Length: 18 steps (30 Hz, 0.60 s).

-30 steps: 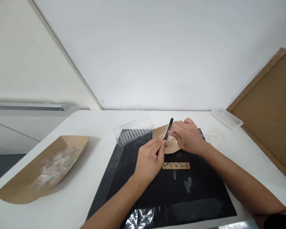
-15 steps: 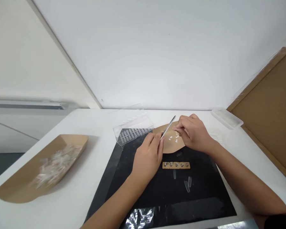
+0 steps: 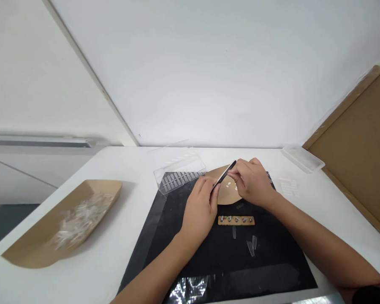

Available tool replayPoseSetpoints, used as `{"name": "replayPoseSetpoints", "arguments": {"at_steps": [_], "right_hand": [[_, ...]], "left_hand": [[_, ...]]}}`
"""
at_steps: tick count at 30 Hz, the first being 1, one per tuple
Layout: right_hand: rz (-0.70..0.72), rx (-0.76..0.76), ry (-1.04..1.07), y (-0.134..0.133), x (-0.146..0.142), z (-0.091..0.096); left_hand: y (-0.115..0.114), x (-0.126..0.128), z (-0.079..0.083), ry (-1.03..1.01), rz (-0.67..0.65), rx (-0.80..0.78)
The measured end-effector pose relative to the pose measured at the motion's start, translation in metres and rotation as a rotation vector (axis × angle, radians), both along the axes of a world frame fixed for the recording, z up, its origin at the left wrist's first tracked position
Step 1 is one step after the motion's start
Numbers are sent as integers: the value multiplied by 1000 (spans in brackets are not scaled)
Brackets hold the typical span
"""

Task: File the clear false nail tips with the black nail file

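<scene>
My left hand (image 3: 199, 211) is shut on a slim black-and-steel tool (image 3: 223, 177), which slants up and to the right from its fingertips. My right hand (image 3: 250, 183) sits against the tool's upper part, fingertips bunched close together. I cannot tell whether those fingers grip anything. Under both hands lies a piece of kraft paper (image 3: 228, 195) with small white flakes (image 3: 229, 184) on it. Just below it, a wooden strip (image 3: 236, 220) carries a row of several small metal studs.
Everything lies on a black mat (image 3: 209, 253) with clear nail tips (image 3: 251, 248) and crinkled clear film (image 3: 190, 289). A clear box of nail tips (image 3: 179, 175) is at its far left corner. A kraft tray of loose clear tips (image 3: 82, 219) is on the left, and a clear plastic tray (image 3: 302, 158) is far right.
My right hand has moved left onto the tool's upper part. The tool now shows its black face instead of its steel edge. The view has shifted slightly.
</scene>
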State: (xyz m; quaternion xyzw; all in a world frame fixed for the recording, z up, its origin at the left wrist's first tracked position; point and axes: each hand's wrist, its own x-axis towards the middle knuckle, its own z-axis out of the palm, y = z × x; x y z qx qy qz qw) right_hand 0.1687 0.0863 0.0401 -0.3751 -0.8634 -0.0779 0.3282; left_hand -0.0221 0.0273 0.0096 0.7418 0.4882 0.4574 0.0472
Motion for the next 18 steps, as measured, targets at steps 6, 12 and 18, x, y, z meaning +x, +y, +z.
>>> {"name": "replayPoseSetpoints", "arguments": {"at_steps": [6,12,18], "right_hand": [[-52,-25,106,-8,-15,-13],[3,-31,129,-12,-20,-14],[-20,-24,89,-5,-15,-14]], "left_hand": [[-4,2,0,-184,-122,-127],[-5,3,2,-134,-87,-25],[-5,5,0,-132,-60,6]]}}
